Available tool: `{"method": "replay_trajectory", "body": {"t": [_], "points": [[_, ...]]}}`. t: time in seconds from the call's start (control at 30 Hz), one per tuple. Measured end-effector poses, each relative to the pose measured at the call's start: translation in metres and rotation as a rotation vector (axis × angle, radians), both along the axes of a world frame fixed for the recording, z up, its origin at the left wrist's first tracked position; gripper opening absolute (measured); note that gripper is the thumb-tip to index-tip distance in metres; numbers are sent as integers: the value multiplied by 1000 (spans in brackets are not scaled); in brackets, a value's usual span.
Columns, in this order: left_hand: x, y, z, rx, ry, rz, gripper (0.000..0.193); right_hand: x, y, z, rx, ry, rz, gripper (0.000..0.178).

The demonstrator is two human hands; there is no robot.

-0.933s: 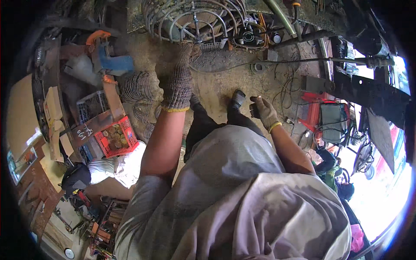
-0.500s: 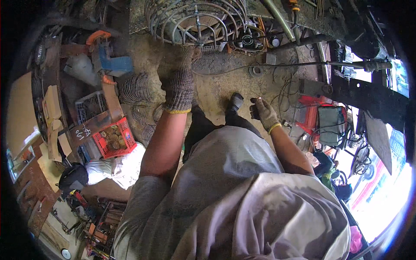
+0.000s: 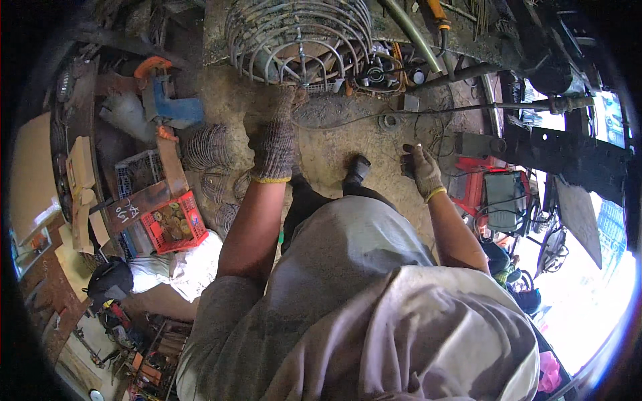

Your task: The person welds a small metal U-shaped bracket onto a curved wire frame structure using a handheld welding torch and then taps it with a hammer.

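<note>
My left hand (image 3: pixel 273 144), in a dark-mottled knit glove with a yellow cuff, reaches forward. Its fingers appear closed at the lower rim of a round frame of concentric bent metal rods (image 3: pixel 299 48); the fingertips are partly lost in shadow there. My right hand (image 3: pixel 424 170) is gloved too, with darkened fingertips. It hangs in the air to the right of my feet, fingers loosely bent and apart, nothing visible in them. Beyond it, a thin cable (image 3: pixel 468 107) crosses above the floor, near a small metal ring (image 3: pixel 388 121).
Coils of wire (image 3: pixel 206 147) lie on the floor at left, beside a red plastic basket (image 3: pixel 175 224) of round pieces and a blue tool with an orange handle (image 3: pixel 170 100). A metal pipe (image 3: pixel 411 33) slants at the far edge. A grey box-shaped machine (image 3: pixel 506 200) stands at right.
My right hand has moved a little to the right. The metal frame and my left hand sit slightly lower in view, as does much of the scene.
</note>
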State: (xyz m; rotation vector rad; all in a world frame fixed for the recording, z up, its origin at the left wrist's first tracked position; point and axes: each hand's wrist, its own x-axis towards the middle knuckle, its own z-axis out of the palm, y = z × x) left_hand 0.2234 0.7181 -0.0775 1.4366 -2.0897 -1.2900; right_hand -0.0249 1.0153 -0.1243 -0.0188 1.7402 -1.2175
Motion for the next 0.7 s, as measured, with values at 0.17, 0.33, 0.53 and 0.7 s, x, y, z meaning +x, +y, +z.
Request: {"method": "replay_trajectory", "body": {"t": [0.17, 0.33, 0.53, 0.7], "points": [[-7, 3, 10, 260, 730, 286, 27, 5, -1, 14, 17, -10, -22, 52], [6, -4, -36, -172, 323, 50, 42, -18, 4, 10, -37, 50, -133, 51], [2, 10, 33, 516, 802, 9, 34, -167, 11, 71, 132, 959, -300, 60], [-1, 3, 24, 455, 949, 289, 31, -292, 28, 136, 537, 1387, -424, 37]]}}
